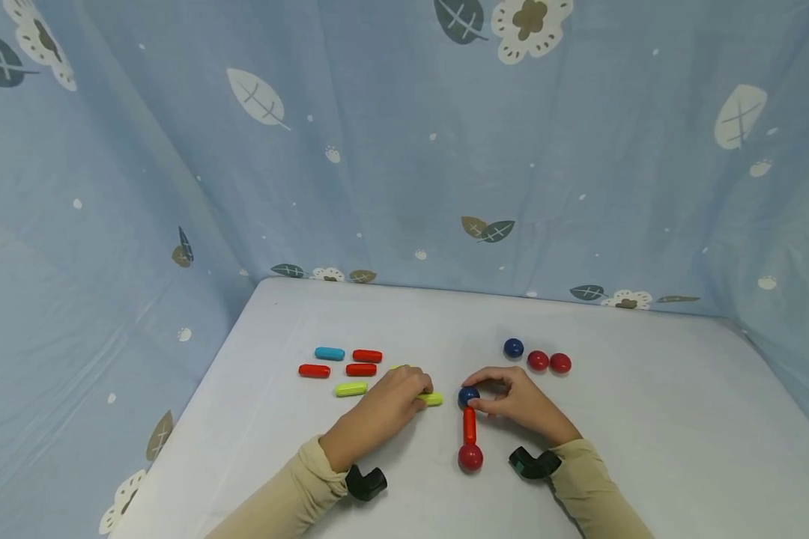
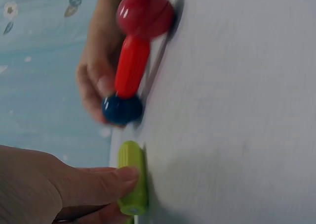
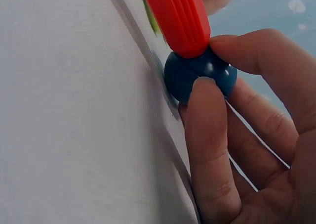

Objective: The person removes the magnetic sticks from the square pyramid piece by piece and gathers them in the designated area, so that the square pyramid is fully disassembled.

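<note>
My left hand [image 1: 392,400] pinches a yellow-green rod [image 1: 433,399] between thumb and fingers, close over the white table. In the left wrist view, the thumb lies across the ribbed side of this rod [image 2: 132,184]. To its right, my right hand [image 1: 522,403] grips a dark blue ball [image 1: 468,397] with thumb and fingertips. A red rod [image 1: 470,425] joins that ball to a larger red ball [image 1: 470,457] on the side nearer me, all in one straight line. The right wrist view shows the red rod's end [image 3: 185,31] against the blue ball [image 3: 185,78].
Left of my left hand lie several loose rods: a light blue one [image 1: 329,353], red ones [image 1: 361,370] and a yellow-green one [image 1: 351,388]. Another yellow-green rod is mostly hidden behind that hand. Beyond my right hand sit a blue ball [image 1: 513,348] and two red balls [image 1: 538,361].
</note>
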{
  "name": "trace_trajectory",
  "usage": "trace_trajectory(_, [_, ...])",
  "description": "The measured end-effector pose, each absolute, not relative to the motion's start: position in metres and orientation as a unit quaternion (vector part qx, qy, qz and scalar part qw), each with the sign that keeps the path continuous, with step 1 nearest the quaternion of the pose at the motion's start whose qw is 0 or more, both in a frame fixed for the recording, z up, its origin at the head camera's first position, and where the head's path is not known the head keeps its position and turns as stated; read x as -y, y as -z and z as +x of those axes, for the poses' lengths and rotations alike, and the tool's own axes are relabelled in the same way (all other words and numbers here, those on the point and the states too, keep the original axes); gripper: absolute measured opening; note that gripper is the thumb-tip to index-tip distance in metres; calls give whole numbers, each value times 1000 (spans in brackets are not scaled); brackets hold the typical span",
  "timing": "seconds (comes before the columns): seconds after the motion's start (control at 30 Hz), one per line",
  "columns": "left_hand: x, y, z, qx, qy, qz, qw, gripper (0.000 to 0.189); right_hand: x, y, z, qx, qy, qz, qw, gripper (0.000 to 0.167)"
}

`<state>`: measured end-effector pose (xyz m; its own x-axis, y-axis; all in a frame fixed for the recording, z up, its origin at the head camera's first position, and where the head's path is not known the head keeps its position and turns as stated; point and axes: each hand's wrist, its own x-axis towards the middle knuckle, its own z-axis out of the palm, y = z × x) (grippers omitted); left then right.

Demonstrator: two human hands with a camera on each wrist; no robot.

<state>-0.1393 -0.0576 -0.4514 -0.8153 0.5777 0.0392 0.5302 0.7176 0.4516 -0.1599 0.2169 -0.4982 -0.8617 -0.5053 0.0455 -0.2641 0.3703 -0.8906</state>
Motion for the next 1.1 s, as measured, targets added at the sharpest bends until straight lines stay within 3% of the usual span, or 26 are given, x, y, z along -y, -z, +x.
trace_trajectory(0.4, [65, 444, -154, -949, -196, 247, 17, 18, -218, 499, -159, -823, 507, -230, 112, 25])
trace_trajectory(0.7, [60, 443, -152, -943, -211, 257, 13, 14, -215, 495, -158, -818, 516, -226, 118, 25])
trace_trajectory(0.97, [37, 451, -134, -913, -270, 285, 112, 34, -215, 496, -157, -822, 506, -237, 108, 27])
trace_trajectory(1.1, [32, 457, -130, -905, -282, 287, 137, 27, -216, 496, -157, -817, 506, -250, 117, 32])
